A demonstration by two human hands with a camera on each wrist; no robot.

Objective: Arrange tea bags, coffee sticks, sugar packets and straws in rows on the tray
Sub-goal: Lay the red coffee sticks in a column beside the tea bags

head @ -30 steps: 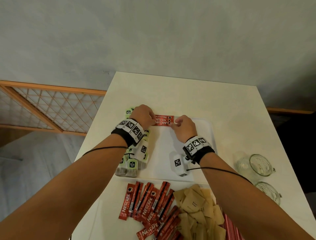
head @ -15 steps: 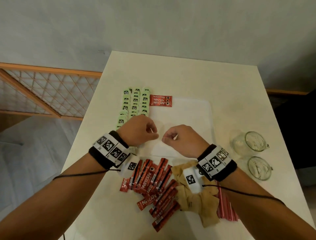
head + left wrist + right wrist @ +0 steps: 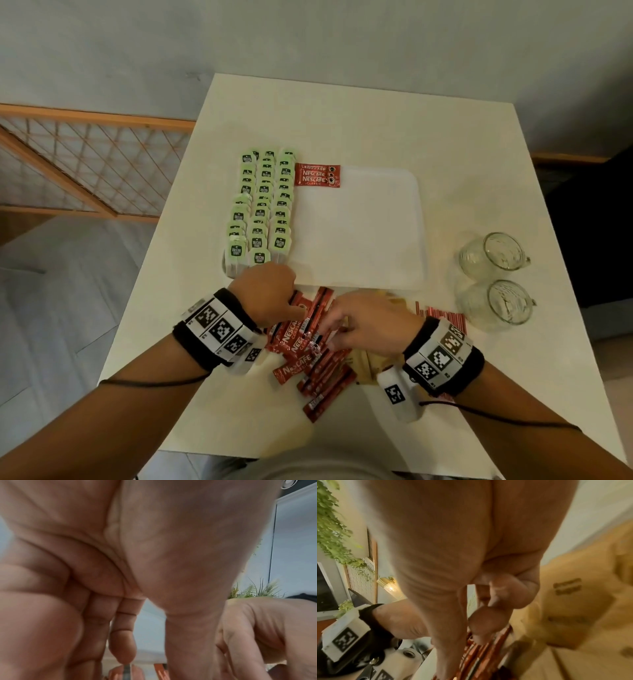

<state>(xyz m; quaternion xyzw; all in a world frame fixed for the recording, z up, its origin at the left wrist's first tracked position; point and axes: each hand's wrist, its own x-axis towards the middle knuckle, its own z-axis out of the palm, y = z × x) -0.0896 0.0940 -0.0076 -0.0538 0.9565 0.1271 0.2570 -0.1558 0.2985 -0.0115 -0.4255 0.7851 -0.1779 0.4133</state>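
Three columns of green tea bags (image 3: 262,209) are lying along the white tray (image 3: 359,236) at its 9 o'clock edge, with coffee sticks (image 3: 317,175) beginning a row at 11 o'clock. Left hand (image 3: 265,296) is reaching into the loose coffee stick pile (image 3: 310,356) at 6 o'clock, fingers curled — grip cannot be told. Right hand (image 3: 368,327) is pinching at the same pile. Sugar packets (image 3: 368,363) and straws (image 3: 440,315) are waiting off the tray at 5 o'clock. Risk — crowded hands are likely snagging several overlapping sticks at once, scattering them.
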